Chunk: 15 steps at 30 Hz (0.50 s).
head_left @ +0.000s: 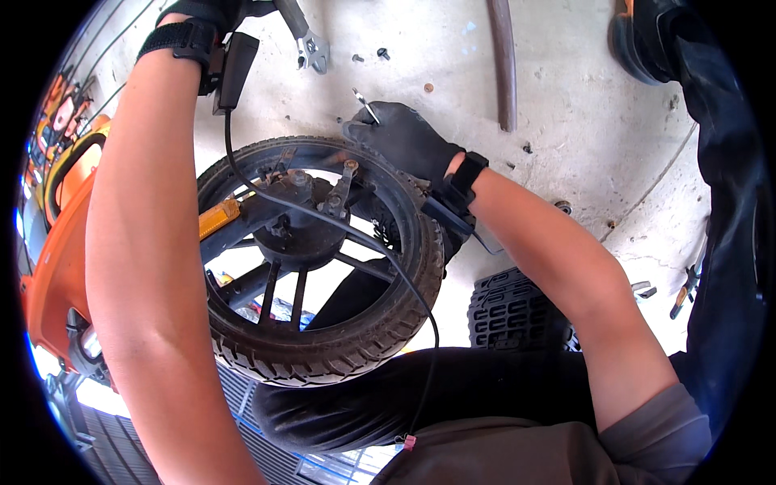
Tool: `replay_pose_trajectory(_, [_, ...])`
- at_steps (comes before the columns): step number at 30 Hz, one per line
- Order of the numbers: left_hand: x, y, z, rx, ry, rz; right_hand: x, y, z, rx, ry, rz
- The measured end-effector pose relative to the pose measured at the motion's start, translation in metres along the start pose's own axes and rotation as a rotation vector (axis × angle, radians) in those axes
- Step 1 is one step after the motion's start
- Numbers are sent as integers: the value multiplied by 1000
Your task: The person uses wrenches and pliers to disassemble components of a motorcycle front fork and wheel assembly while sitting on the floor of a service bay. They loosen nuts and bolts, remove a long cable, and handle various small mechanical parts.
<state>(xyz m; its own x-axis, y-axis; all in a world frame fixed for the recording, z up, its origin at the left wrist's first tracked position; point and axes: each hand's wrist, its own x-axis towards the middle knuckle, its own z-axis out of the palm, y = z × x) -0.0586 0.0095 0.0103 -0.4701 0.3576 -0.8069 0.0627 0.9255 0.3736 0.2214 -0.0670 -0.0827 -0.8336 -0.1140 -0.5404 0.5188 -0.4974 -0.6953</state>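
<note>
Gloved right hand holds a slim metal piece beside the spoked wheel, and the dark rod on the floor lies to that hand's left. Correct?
Side is wrong: head view shows the dark rod on the floor right of the gloved right hand, which holds the slim metal piece beside the spoked wheel.

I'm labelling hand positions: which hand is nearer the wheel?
Right. The right hand is at the upper right edge of the wheel, overlapping it in view. The left hand is farther off, beyond its upper left, partly cut off by the picture's top edge.
</note>
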Motion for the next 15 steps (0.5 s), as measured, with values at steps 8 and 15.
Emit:
replay_pose_trajectory(8, [3, -13, -1, 13, -10, -10, -10, 15, 3, 676, -323, 379])
replay_pose_trajectory(15, [5, -17, -4, -8, -39, -24, -4, 24, -19, 153, -88, 19])
